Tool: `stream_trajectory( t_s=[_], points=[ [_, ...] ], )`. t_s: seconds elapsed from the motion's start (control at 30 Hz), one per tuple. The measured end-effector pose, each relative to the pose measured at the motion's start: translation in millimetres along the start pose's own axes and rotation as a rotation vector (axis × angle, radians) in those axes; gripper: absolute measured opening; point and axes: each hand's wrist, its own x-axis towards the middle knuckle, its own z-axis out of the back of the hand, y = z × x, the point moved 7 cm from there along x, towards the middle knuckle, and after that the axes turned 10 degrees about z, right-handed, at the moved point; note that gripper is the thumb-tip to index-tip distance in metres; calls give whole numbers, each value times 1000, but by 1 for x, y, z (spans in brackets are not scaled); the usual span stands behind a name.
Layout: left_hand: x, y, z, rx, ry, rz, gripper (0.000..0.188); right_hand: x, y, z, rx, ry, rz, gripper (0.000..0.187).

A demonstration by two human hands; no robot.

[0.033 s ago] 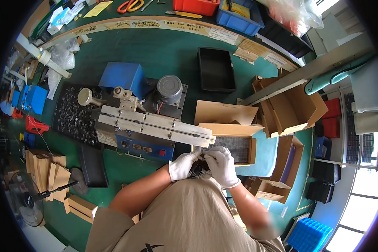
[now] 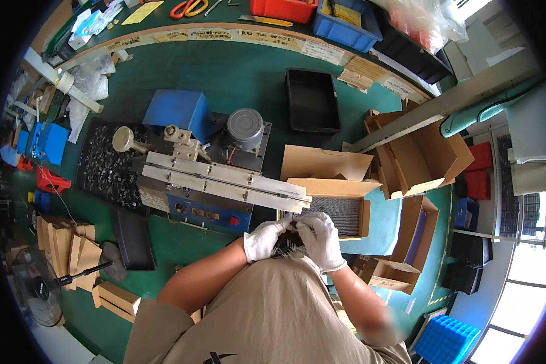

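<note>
Two gloved hands [image 2: 264,242] [image 2: 323,241] barely shifted, close together, one parts-filled carton [image 2: 365,219] beyond

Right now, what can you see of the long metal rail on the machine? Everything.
The long metal rail is two pale, silvery bars side by side, a narrow dark slot between them, bolts spaced along both. It slants from upper left to lower right behind a blue control panel. Its right end overhangs the open cardboard box. The gloved left hand and right hand are near that end; contact can't be told.
</note>
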Motion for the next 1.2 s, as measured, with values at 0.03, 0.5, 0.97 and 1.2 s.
stream_trajectory(
  t_s=[0.03, 0.5, 0.97, 1.2],
  points=[
    [0, 1, 3, 1, 0, 17, 51, -2, -2, -1, -1, 1, 1, 19],
    [-18, -4, -26, 205, -124, -26, 71, 7, -27, 32, 229, -256, -201, 19],
    [-12, -6, -22, 146, -50, -35, 70, 34, 3, 20, 108, -253, 80, 28],
    [-11, -7, -17, 114, -101, -25, 66, 16, 19, 20, -34, 143, 96, 33]
  ],
)
